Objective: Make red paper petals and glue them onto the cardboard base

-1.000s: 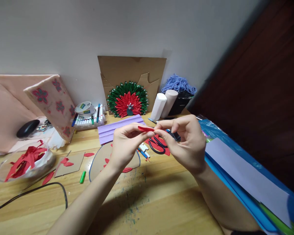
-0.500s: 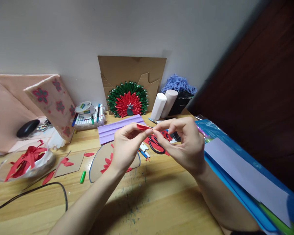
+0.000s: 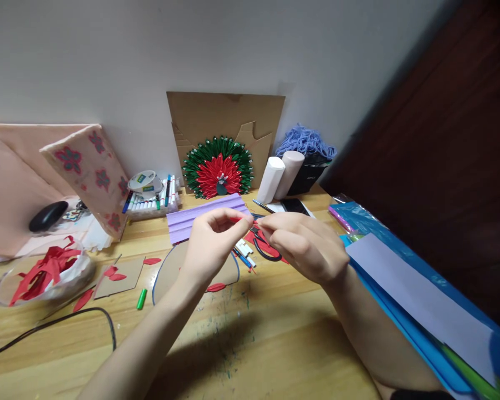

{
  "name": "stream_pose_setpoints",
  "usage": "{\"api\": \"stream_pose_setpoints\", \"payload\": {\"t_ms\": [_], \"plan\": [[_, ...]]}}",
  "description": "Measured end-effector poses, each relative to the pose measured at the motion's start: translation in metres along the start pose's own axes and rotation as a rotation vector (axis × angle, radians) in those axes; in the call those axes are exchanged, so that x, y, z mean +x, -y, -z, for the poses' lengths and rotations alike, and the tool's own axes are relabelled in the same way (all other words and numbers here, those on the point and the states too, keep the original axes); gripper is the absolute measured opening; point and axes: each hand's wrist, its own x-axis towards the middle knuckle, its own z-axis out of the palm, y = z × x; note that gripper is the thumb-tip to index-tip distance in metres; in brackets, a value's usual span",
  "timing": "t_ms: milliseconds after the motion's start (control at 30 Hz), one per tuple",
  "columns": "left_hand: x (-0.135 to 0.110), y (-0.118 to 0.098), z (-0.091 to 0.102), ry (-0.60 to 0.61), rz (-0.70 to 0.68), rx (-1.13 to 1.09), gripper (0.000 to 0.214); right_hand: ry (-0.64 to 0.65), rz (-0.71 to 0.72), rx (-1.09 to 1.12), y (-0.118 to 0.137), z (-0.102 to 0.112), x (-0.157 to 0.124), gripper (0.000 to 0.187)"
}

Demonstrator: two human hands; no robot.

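Observation:
My left hand is closed in a pinch on a red paper petal, mostly hidden behind the fingers. Just right of it, the thumb and fingers of my right hand are pressed together; whatever they hold cannot be made out. The fingertips of both hands nearly meet above the table. Below and behind them lie black-handled scissors on red paper scraps. Under my left forearm is a round-edged cardboard piece with a blue rim, and a red petal lies on it.
A peacock picture in red and green leans on the wall. Purple pleated paper lies before it. At left stand a bowl of red strips, a marker box and a green cap. Blue sheets are at right.
My right hand has turned over, its back now facing up and its fingers folded in. The fingertips have parted slightly, and the petal shows less above my left hand.

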Motion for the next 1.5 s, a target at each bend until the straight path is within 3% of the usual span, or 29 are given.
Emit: {"api": "stream_pose_setpoints", "payload": {"t_ms": [100,367,533,767,867,967,1033,1133,1233,1500], "plan": [[-0.001,0.001,0.002,0.026,0.016,-0.025,0.019,0.022,0.052,-0.033,0.002,0.003,0.002,0.012],[-0.002,0.001,0.006,0.144,0.074,-0.080,0.011,0.080,0.027,-0.054,0.001,0.008,0.002,0.020],[-0.002,0.000,0.008,0.167,0.134,-0.067,0.016,0.009,0.014,-0.026,-0.002,0.002,-0.001,0.017],[0.000,-0.002,0.016,0.208,0.068,0.032,0.014,0.016,-0.102,-0.007,-0.005,-0.001,0.003,0.010],[0.000,-0.006,0.020,0.150,-0.088,0.175,0.018,0.049,-0.187,0.046,-0.006,-0.001,0.004,0.010],[-0.002,-0.009,0.023,0.079,-0.484,0.436,0.024,0.067,-0.249,0.108,-0.007,-0.002,0.004,0.009],[-0.002,-0.008,0.024,0.097,-0.774,0.665,0.032,0.068,-0.262,0.136,-0.007,-0.004,0.003,0.007],[0.001,-0.002,0.026,0.132,-1.025,0.949,0.024,0.064,-0.282,0.156,-0.005,-0.005,0.003,0.006],[0.004,0.002,0.027,0.127,-1.085,1.043,0.016,0.067,-0.299,0.169,-0.004,-0.005,0.004,0.005],[0.006,-0.003,0.028,0.142,-1.046,0.917,0.011,0.015,-0.351,0.236,-0.004,-0.003,0.005,0.008]]}}
